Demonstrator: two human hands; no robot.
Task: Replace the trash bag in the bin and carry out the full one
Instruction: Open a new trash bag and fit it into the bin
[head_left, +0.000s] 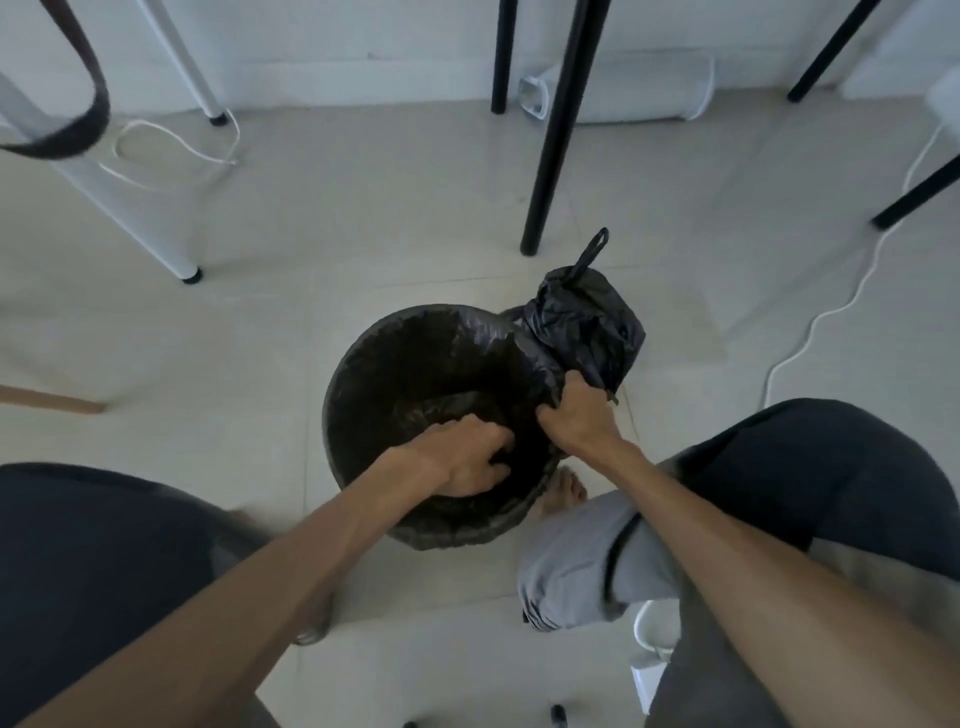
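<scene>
Black liner (415, 364) drapes the round bin (467, 535) on the tiled floor (322, 218); left hand (467, 457) pinches its near edge, right hand (576, 415) clutches its right rim. Tied full bag (587, 322) stands touching behind, near a black table leg (561, 130).

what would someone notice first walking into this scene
Both hands work at the round bin in the middle of the tiled floor: the left hand presses the black liner down inside, and the right hand pinches the liner at the rim. Just behind the bin sits the tied full bag, near a black table leg.
</scene>
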